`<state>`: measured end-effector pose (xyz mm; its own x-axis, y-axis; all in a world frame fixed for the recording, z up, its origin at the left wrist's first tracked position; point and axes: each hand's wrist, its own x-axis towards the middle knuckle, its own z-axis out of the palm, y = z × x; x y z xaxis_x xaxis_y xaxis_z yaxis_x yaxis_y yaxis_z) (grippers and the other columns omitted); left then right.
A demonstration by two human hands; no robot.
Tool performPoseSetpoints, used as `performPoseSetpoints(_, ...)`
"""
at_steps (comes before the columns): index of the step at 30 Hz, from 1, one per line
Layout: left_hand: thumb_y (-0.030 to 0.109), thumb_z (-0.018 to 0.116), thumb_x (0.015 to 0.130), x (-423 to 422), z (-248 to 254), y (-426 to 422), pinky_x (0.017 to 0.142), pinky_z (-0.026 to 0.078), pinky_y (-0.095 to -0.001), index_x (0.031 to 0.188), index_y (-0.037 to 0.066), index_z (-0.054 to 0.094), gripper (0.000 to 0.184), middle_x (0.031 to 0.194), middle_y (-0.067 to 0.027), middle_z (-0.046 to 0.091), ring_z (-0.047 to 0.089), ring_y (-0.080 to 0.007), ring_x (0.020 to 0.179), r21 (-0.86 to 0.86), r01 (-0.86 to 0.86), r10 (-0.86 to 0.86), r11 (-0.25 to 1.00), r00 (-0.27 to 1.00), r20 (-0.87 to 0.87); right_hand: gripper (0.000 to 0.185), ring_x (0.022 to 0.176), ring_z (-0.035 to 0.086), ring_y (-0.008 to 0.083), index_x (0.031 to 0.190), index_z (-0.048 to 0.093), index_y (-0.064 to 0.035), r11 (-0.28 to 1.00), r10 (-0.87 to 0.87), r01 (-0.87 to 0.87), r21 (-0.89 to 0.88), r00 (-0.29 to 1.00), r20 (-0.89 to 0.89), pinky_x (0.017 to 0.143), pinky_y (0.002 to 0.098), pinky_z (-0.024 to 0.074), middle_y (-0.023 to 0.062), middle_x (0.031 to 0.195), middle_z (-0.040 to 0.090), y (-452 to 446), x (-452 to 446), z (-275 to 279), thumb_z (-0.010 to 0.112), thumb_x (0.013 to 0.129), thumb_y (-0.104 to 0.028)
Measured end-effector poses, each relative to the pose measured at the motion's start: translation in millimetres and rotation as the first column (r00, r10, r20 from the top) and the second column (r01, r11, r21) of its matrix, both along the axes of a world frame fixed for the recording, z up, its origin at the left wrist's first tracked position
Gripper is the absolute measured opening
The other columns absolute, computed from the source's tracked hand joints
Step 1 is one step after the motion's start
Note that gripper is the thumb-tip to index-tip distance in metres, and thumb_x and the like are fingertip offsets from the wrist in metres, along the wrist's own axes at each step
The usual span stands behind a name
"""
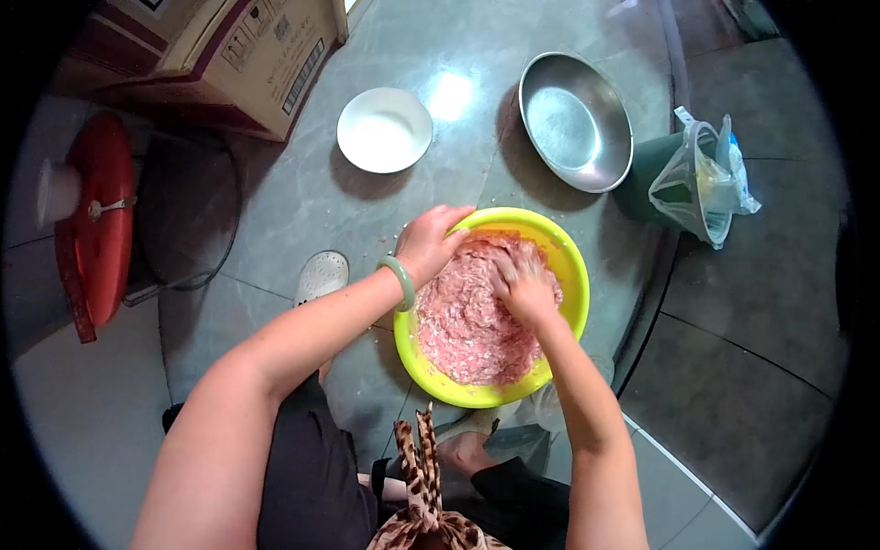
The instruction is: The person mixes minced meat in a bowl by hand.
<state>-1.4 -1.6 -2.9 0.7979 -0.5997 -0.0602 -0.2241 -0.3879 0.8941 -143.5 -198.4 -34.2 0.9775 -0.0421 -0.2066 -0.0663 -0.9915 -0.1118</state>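
Note:
A yellow-green basin point(577, 275) on the floor holds a mass of pink minced meat point(472, 316) with pale bits in it. My left hand point(429, 243), with a green bangle point(400, 282) at the wrist, is closed on the basin's upper left rim. Inside the basin at the upper right, my right hand point(524, 286) is pressed into the meat; its fingers are blurred and partly sunk, so what they grip is hidden.
Beyond the basin are a white bowl point(385, 130) and a metal bowl point(577, 124). A lined green bin point(655, 183) stands right. Cardboard boxes point(266, 69) and a red lid-like object point(96, 220) are left. A white shoe point(323, 275) is beside the basin.

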Motion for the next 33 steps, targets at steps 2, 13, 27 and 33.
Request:
performPoseSetpoints(2, 0.015, 0.060, 0.085, -1, 0, 3, 0.078, 0.047, -0.0391, 0.124, 0.011, 0.060, 0.038, 0.095, -0.0162, 0.060, 0.060, -0.0320, 0.087, -0.002, -0.004, 0.004, 1.000, 1.000, -0.001, 0.048, 0.124, 0.046, 0.0364, 0.131, 0.052, -0.0164, 0.972, -0.152, 0.181, 0.149, 0.971, -0.185, 0.099, 0.0494, 0.0394, 0.0173, 0.136, 0.046, 10, -37, 12, 0.058, 0.086, -0.032)
performPoseSetpoints(13, 0.016, 0.060, 0.086, -1, 3, 2, 0.078, 0.047, -0.0384, 0.123, 0.011, 0.060, 0.038, 0.093, -0.0141, 0.059, 0.059, -0.0303, 0.087, 0.028, -0.002, 0.003, 1.000, 0.999, -0.043, 0.031, 0.099, 0.062, 0.0358, 0.117, 0.061, -0.0112, 0.978, 0.081, -0.015, 0.209, 0.945, -0.315, 0.091, 0.0452, 0.0471, 0.0196, 0.105, 0.064, -23, 30, 73, 0.045, 0.090, -0.013)
performPoseSetpoints(27, 0.018, 0.062, 0.085, -7, 2, -2, 0.077, 0.049, -0.0399, 0.120, 0.015, 0.061, 0.035, 0.096, -0.0124, 0.059, 0.060, -0.0321, 0.088, 0.039, -0.046, 0.047, 0.998, 0.998, -0.031, 0.072, 0.117, 0.054, 0.0318, 0.139, 0.040, -0.0071, -0.686, -0.254, 0.635, 0.354, 0.247, -0.935, 0.099, 0.0523, 0.0434, 0.0174, 0.135, 0.049, 38, -102, -7, 0.042, 0.092, -0.061)
performPoseSetpoints(33, 0.016, 0.061, 0.085, -5, -2, 0, 0.076, 0.048, -0.0388, 0.122, 0.014, 0.061, 0.037, 0.093, -0.0140, 0.059, 0.059, -0.0314, 0.085, 0.016, -0.033, 0.033, 0.999, 0.999, -0.005, 0.060, 0.109, 0.060, 0.0305, 0.130, 0.045, -0.0045, -0.820, -0.192, 0.453, 0.351, 0.359, -0.913, 0.087, 0.0447, 0.0548, 0.0187, 0.125, 0.056, 62, -26, 61, 0.044, 0.095, -0.052)
